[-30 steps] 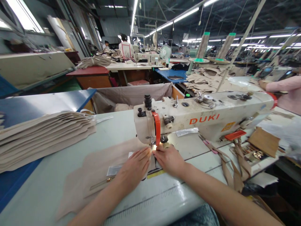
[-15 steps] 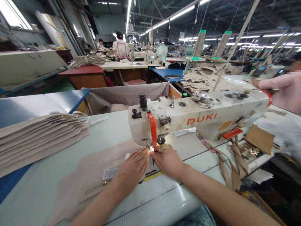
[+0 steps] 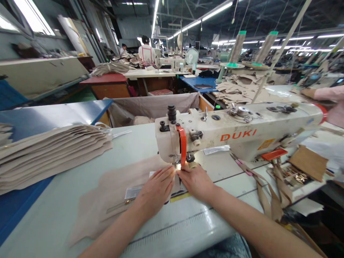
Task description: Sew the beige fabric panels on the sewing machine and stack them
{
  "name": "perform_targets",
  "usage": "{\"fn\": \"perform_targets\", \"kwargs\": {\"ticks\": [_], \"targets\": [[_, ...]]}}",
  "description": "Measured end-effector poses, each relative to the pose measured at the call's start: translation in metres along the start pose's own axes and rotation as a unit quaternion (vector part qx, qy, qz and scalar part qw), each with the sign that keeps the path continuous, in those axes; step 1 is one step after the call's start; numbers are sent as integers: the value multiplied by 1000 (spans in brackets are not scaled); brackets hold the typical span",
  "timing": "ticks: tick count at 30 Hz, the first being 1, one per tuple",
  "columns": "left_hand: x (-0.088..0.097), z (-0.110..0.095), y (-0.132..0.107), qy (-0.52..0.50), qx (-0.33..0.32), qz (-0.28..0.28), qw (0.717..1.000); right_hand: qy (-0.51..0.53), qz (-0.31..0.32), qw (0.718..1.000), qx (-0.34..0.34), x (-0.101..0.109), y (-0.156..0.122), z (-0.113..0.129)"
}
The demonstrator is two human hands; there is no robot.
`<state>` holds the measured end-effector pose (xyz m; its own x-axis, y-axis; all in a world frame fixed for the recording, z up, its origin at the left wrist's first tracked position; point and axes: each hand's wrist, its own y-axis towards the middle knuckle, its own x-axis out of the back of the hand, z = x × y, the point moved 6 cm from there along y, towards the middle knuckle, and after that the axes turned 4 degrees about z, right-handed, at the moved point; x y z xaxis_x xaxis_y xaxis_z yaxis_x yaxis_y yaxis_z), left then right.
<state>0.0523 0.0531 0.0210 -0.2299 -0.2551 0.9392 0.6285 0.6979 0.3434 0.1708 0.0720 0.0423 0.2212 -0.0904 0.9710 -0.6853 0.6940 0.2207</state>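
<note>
A beige fabric piece (image 3: pixel 107 182) lies flat on the pale sewing table, its far part reaching the needle area of the sewing machine (image 3: pixel 209 132). A zipper (image 3: pixel 118 206) with a metal pull and a whitish label-like strip (image 3: pixel 133 192) lie on it. My left hand (image 3: pixel 158 188) rests flat on the fabric just left of the needle, fingers stretched and side by side. Close to the presser foot, my right hand (image 3: pixel 195 181) has its thumb and bent fingers pinched at the fabric's edge. The fingertips of both hands nearly meet under the lit needle area, where the stitching point is hidden.
A stack of beige fabric pieces (image 3: pixel 59 152) lies at the left. Scissors (image 3: pixel 243 166), beige straps (image 3: pixel 264 193) and a small box of metal hardware (image 3: pixel 298 177) are at the right. Behind the machine stands a cloth-lined bin (image 3: pixel 156 104). A co-worker's pink sleeve (image 3: pixel 330 94) shows at far right.
The view has turned slightly left, so everything sits further right. The fabric with its zipper has slid a little away from me. Both hands keep their places beside the needle.
</note>
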Motion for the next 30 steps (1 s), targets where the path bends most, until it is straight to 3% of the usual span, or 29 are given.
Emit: {"fn": "perform_targets", "kwargs": {"ticks": [19,30], "targets": [[1,0,0,10,-11,15,1000,-6,-6,1000,6,-1,-1,1],[-1,15,15,-40,36,7,999,-10,-14,1000,10,-4,-1,0]]}}
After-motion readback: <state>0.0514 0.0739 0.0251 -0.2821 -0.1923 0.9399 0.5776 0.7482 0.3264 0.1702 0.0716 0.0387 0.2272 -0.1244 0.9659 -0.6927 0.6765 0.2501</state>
